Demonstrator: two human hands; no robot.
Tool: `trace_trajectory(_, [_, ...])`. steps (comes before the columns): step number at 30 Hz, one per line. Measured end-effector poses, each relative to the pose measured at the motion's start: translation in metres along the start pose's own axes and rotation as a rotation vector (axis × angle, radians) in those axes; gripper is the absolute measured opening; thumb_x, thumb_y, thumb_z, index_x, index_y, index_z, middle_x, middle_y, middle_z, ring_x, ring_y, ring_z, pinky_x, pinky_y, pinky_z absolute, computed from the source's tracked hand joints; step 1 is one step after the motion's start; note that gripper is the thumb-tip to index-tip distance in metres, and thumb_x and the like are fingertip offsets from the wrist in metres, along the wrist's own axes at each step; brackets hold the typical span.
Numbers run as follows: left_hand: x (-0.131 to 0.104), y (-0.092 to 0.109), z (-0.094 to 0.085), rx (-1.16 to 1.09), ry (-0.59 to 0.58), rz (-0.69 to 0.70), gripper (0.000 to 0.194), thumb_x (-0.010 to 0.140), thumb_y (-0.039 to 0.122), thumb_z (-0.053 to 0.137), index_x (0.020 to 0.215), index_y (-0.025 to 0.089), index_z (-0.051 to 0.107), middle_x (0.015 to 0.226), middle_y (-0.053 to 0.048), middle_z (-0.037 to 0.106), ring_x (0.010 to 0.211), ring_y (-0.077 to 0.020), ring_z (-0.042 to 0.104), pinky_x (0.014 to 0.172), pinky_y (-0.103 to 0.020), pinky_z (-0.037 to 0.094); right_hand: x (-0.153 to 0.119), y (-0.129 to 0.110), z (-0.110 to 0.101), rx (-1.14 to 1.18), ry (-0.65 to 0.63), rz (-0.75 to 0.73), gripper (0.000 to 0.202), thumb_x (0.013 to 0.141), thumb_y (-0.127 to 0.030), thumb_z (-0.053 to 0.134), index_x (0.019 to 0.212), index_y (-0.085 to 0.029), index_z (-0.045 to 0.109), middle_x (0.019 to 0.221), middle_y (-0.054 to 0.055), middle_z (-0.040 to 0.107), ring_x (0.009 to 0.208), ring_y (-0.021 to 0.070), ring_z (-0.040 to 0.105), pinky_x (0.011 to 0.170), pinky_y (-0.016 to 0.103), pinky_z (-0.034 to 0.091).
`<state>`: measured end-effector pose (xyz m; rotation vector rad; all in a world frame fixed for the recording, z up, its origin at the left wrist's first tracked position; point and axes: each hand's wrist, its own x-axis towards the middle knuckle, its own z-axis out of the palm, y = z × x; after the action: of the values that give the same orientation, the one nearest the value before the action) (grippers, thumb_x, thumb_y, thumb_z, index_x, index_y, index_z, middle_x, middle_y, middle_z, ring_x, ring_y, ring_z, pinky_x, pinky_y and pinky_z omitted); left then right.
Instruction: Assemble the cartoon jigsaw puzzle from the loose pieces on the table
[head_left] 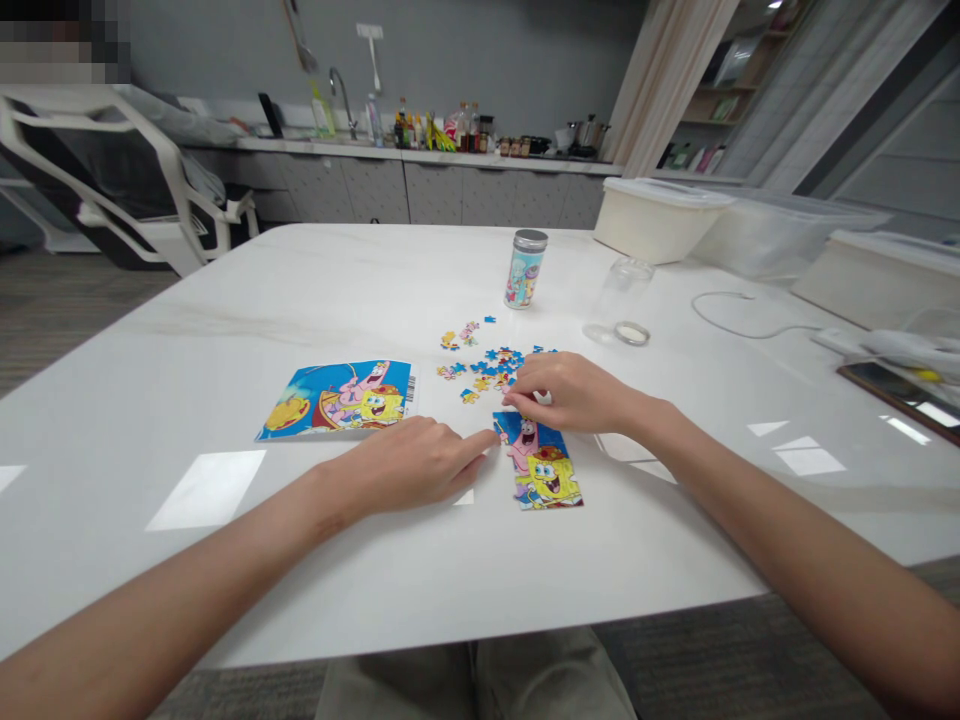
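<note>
A partly joined jigsaw puzzle (551, 475), showing a pink starfish and a yellow sponge character, lies flat on the white table before me. My left hand (424, 460) rests beside it, index finger stretched to its upper left edge and the other fingers curled. Just above the puzzle's top edge, my right hand (566, 390) is closed in a pinch. Whatever is between those fingertips is hidden. Loose jigsaw pieces (484, 380) are scattered beyond, some partly behind my right hand. Left of them lies a picture sheet (341, 400) with the same characters.
A cartoon-printed canister (526, 268) with a dark lid stands behind the pieces. To its right are a clear jar (622, 295) lying on its side and a round lid (632, 333). Plastic bins (656, 220), a white cable (724, 320) and a phone (900, 395) occupy the right side.
</note>
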<state>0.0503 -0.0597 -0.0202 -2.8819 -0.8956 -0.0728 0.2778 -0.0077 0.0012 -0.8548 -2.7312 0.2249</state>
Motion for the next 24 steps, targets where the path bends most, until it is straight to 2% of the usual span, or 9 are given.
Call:
trace_trajectory(4, [0.001, 0.0, -0.002, 0.0, -0.021, -0.024, 0.022, 0.093, 0.025, 0.037, 0.09, 0.017, 0.057, 0.05, 0.001, 0.055, 0.039, -0.0116, 0.045, 0.041, -0.026, 0.018, 0.0, 0.0, -0.001, -0.024, 0.025, 0.03, 0.03, 0.09, -0.027, 0.045, 0.067, -0.017, 0.063, 0.065, 0.003, 0.06, 0.066, 0.0131, 0.05, 0.06, 0.026, 0.033])
trace_trajectory(9, [0.002, 0.0, -0.003, -0.032, -0.057, 0.003, 0.037, 0.091, 0.021, 0.039, 0.059, 0.016, 0.057, 0.048, -0.001, 0.054, 0.039, -0.0092, 0.04, 0.043, -0.027, 0.017, 0.001, -0.001, -0.003, -0.067, 0.057, 0.125, 0.031, 0.089, -0.027, 0.044, 0.066, -0.017, 0.062, 0.062, 0.003, 0.056, 0.065, 0.0138, 0.048, 0.057, 0.027, 0.03])
trace_trajectory(14, [0.001, 0.0, -0.002, -0.073, -0.025, -0.023, 0.051, 0.094, 0.028, 0.037, 0.048, 0.016, 0.055, 0.044, -0.002, 0.053, 0.036, -0.0086, 0.038, 0.043, -0.028, 0.019, 0.003, -0.002, -0.005, -0.083, 0.074, 0.182, 0.032, 0.088, -0.026, 0.044, 0.06, -0.017, 0.058, 0.06, 0.003, 0.055, 0.066, 0.0147, 0.047, 0.057, 0.028, 0.029])
trace_trajectory(17, [0.001, -0.001, -0.001, -0.087, 0.013, -0.004, 0.052, 0.094, 0.028, 0.037, 0.047, 0.016, 0.054, 0.042, -0.001, 0.051, 0.035, -0.0083, 0.036, 0.043, -0.028, 0.018, 0.003, 0.0, -0.004, -0.092, 0.101, 0.319, 0.033, 0.088, -0.026, 0.045, 0.058, -0.017, 0.057, 0.061, 0.004, 0.057, 0.065, 0.0153, 0.049, 0.059, 0.029, 0.031])
trace_trajectory(20, [0.001, -0.001, -0.001, -0.084, 0.024, 0.011, 0.049, 0.094, 0.026, 0.038, 0.049, 0.016, 0.055, 0.043, -0.001, 0.052, 0.036, -0.0083, 0.037, 0.043, -0.029, 0.018, 0.002, 0.008, -0.001, -0.058, 0.131, 0.449, 0.028, 0.088, -0.025, 0.045, 0.069, -0.017, 0.064, 0.076, 0.006, 0.063, 0.069, 0.0162, 0.053, 0.063, 0.03, 0.036])
trace_trajectory(24, [0.001, -0.001, 0.0, -0.077, 0.031, 0.026, 0.048, 0.095, 0.026, 0.037, 0.051, 0.016, 0.054, 0.044, -0.001, 0.053, 0.036, -0.0086, 0.037, 0.043, -0.03, 0.016, -0.001, 0.02, 0.005, -0.061, 0.123, 0.526, 0.022, 0.086, -0.02, 0.048, 0.096, -0.018, 0.068, 0.093, 0.009, 0.062, 0.079, 0.0191, 0.057, 0.071, 0.032, 0.041])
